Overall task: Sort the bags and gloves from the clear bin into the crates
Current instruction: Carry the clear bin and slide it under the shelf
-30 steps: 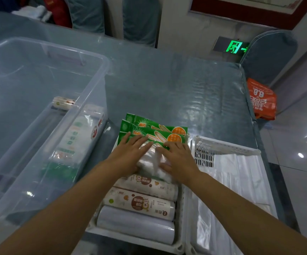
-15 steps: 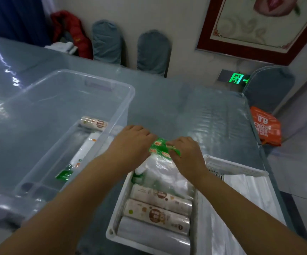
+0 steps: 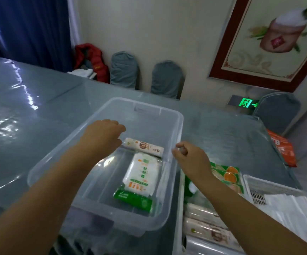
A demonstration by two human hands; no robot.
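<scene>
Bin (image 3: 173, 137): clear, at frame centre; two items remained inside.
Roll (image 3: 145, 146): lay across the far end of the bin floor, printed wrapper up.
Flat pack (image 3: 141, 178): white and green, lay lengthwise just in front of the roll, near the bin's right wall.
Left hand (image 3: 105, 134): inside the bin, above the roll's left end; fingers curled down and hidden behind the hand, so the grip could not be told. Contact with the roll also could not be told.
Right hand (image 3: 190, 158): at the bin's right rim, thumb and forefinger pressed together, nothing visible between them.
Left crate (image 3: 177, 208): lower right of frame, beside the bin; held green packs (image 3: 229, 176) at its far end and several rolls (image 3: 209, 229) nearer the camera.
Right crate (image 3: 270, 184): at the right frame edge; held white flat items, type unclear.
Progress: judged mostly done. Both crates were already stocked; the roll and the flat pack were left to move.
Step in hand: likely the reach for the roll.
</scene>
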